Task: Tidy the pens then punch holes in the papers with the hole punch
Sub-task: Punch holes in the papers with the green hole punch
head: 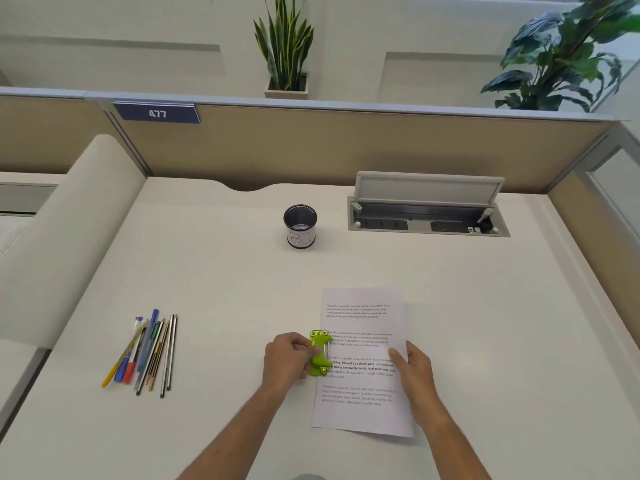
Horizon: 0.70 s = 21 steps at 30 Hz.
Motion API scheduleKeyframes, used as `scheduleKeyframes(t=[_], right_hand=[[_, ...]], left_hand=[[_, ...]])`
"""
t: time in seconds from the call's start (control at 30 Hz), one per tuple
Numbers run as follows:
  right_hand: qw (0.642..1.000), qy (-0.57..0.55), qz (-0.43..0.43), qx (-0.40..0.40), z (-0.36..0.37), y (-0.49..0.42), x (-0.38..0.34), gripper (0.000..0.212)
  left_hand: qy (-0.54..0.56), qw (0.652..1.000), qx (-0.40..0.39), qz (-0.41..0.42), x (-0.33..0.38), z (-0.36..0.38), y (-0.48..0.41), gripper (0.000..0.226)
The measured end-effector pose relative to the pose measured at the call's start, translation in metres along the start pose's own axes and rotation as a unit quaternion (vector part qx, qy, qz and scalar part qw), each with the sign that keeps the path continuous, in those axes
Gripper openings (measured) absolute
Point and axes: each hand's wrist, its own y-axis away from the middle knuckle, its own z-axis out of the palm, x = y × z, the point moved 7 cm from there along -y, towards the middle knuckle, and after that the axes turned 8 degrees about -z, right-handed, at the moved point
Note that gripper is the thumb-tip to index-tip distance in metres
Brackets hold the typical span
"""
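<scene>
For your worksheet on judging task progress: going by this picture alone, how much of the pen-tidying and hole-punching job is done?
Nothing looks finished. The pens lie loose on the desk and the pen cup looks empty. In hand: the left hand grips the green hole punch at the left edge of the papers, steadied by the right hand. No holes are visible yet.

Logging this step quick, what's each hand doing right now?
Left hand: closed on the lime-green plastic hole punch.
Right hand: open, resting flat on the white printed paper sheet.
</scene>
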Motion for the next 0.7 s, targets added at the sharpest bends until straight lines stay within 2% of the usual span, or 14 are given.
scheduleKeyframes(t=[0.27,0.7], right_hand=[[1.0,0.002,-0.007,0.0,0.001,-0.0043,0.0028,0.02],[0.999,0.029,-0.012,0.017,0.0015,-0.008,0.0104,0.02]], left_hand=[[0.004,1.0,-0.005,-0.022,-0.0033,-0.003,-0.0001,0.034],[-0.025,0.998,-0.026,-0.046,-0.0044,-0.005,-0.0026,0.035]])
